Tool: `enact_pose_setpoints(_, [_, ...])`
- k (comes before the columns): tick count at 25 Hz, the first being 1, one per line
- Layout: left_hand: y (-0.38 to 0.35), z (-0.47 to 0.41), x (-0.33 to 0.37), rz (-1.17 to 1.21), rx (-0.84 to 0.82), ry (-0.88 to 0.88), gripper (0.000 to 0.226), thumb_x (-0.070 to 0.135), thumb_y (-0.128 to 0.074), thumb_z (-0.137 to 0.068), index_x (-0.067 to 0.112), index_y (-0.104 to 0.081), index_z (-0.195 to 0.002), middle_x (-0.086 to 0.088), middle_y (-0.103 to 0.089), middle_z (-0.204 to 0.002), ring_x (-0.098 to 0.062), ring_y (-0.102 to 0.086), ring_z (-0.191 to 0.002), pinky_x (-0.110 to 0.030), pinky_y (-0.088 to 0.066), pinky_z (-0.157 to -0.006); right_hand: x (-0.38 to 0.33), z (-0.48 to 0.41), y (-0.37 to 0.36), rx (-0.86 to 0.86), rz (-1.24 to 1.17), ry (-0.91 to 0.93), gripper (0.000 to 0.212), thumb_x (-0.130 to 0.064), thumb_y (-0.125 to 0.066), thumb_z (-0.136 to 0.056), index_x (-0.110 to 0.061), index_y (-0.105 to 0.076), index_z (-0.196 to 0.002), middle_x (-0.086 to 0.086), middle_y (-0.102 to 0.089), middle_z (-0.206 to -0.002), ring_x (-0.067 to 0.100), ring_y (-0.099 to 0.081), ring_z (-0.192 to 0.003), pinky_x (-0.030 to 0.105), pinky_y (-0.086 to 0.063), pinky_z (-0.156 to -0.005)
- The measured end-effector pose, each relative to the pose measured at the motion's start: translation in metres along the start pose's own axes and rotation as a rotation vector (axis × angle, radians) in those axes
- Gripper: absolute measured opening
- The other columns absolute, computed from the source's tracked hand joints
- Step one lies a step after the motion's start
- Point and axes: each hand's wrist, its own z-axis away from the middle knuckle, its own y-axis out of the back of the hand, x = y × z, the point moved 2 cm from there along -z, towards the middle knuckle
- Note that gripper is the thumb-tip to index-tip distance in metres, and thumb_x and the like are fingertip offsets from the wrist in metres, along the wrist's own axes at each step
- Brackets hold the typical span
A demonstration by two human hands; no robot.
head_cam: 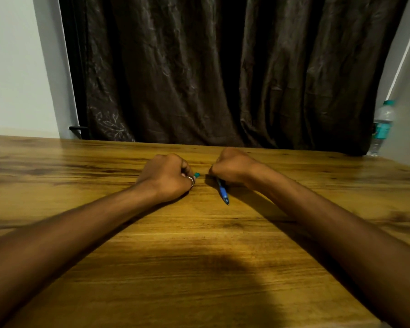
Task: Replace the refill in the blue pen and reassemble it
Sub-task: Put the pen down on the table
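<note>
My right hand (232, 168) rests on the wooden table (199, 245), closed around a blue pen (223, 191). The pen's lower end with its tip sticks out below the fist, pointing toward me; the rest is hidden in the hand. My left hand (168, 177), with a ring on one finger, is closed beside it on the table. A small teal piece (196, 175) pokes out of its fingers toward the right hand. What that piece is I cannot make out. The two fists sit a short gap apart.
A dark brown curtain (211, 72) hangs behind the table's far edge. A clear water bottle (382, 127) with a teal label stands at the far right corner by the wall. My shadow falls on the near part of the table.
</note>
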Motion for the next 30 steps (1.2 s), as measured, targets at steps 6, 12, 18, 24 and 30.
enact_pose_setpoints(6, [-0.0039, -0.0012, 0.0064, 0.055, 0.003, 0.035, 0.011, 0.033, -0.074, -0.084, 0.026, -0.080, -0.091, 0.011, -0.074, -0.080, -0.009, -0.067, -0.082, -0.024, -0.048, -0.064, -0.0028, 0.0004, -0.0022, -0.012, 0.143, 0.041, 0.023, -0.024, -0.070, -0.076, -0.015, -0.059, -0.058, 0.000, -0.059, -0.059, 0.011, -0.054, -0.057, 0.025, -0.036, -0.048])
enact_pose_setpoints(12, [-0.0039, -0.0031, 0.0084, 0.083, 0.005, 0.007, 0.014, 0.032, -0.071, -0.088, 0.027, -0.080, -0.097, 0.019, -0.063, -0.067, 0.000, -0.058, -0.068, -0.018, -0.039, -0.053, -0.0018, 0.0011, -0.0027, -0.007, 0.152, 0.052, 0.026, -0.025, -0.074, -0.074, -0.016, -0.060, -0.054, 0.000, -0.058, -0.057, 0.011, -0.053, -0.056, 0.025, -0.036, -0.047])
enact_pose_setpoints(18, [0.0005, -0.0010, 0.0019, 0.037, -0.088, -0.149, 0.024, 0.030, -0.065, -0.094, 0.026, -0.075, -0.115, 0.006, -0.076, -0.111, -0.010, -0.066, -0.099, -0.030, -0.055, -0.086, -0.0008, 0.0021, 0.0021, -0.047, 0.083, 0.032, 0.019, -0.025, -0.072, -0.068, -0.014, -0.066, -0.054, -0.002, -0.063, -0.052, 0.012, -0.059, -0.054, 0.022, -0.039, -0.048])
enact_pose_setpoints(24, [-0.0025, -0.0014, -0.0002, 0.007, -0.075, -0.198, 0.022, 0.036, -0.066, -0.093, 0.029, -0.077, -0.111, 0.010, -0.077, -0.099, -0.007, -0.066, -0.090, -0.025, -0.051, -0.074, -0.0024, 0.0026, 0.0012, -0.051, 0.108, 0.047, 0.016, -0.023, -0.070, -0.075, -0.017, -0.065, -0.061, -0.002, -0.063, -0.058, 0.009, -0.059, -0.057, 0.021, -0.037, -0.046])
enact_pose_setpoints(30, [-0.0060, -0.0008, 0.0018, 0.017, -0.062, -0.195, 0.020, 0.041, -0.065, -0.092, 0.030, -0.077, -0.105, 0.012, -0.070, -0.077, -0.001, -0.060, -0.074, -0.022, -0.040, -0.057, -0.0023, 0.0031, -0.0003, -0.016, 0.121, 0.086, 0.022, -0.023, -0.067, -0.079, -0.016, -0.061, -0.059, 0.001, -0.060, -0.060, 0.012, -0.056, -0.060, 0.025, -0.039, -0.050])
